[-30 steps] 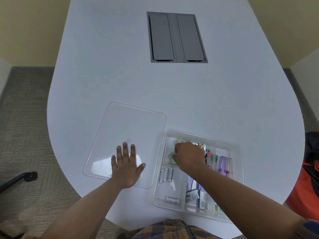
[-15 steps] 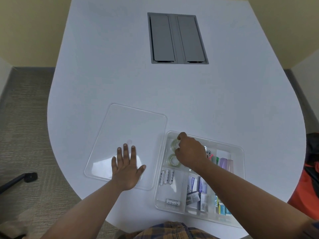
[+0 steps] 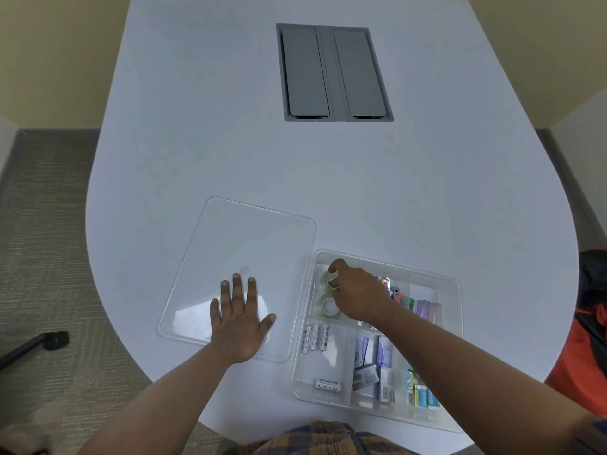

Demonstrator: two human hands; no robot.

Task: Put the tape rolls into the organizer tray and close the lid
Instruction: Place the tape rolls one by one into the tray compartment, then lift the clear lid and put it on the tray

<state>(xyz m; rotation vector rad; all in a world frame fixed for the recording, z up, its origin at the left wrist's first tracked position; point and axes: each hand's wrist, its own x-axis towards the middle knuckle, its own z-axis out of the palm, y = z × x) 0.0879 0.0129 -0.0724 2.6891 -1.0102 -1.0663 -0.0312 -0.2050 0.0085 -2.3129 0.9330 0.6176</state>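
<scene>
1. Since a second ago, your right hand [image 3: 356, 295] has shifted from the middle of the organizer tray [image 3: 455, 290] toward its far-left compartment; your left hand [image 3: 241, 323] has stayed where it was on the lid.
2. Your right hand now sits over the far-left compartment, fingers curled, with the fingertips [image 3: 333, 283] touching the farther tape roll [image 3: 325, 280]. You seem to be pinching that roll, but the hand hides too much of the grip to be sure.
3. A second tape roll [image 3: 327, 306] lies flat in the same compartment, just nearer to you and touching or almost touching the first.
4. Your left hand rests flat, fingers spread, palm down on the near part of the clear lid [image 3: 249, 244].
5. The lid lies flat on the white desk [image 3: 230, 142], just left of the tray and off it, so the tray is open.
6. In the compartment nearer to you on the tray's left side, three white batteries [image 3: 315, 338] lie side by side, and one more battery [image 3: 326, 385] lies alone near the front wall.
7. Small packets [image 3: 374, 359] fill the middle compartments, and highlighters [image 3: 427, 308] lie toward the right, partly behind your forearm.
8. A grey cable hatch [image 3: 333, 72] is set in the far middle of the desk, well apart from everything else.
</scene>
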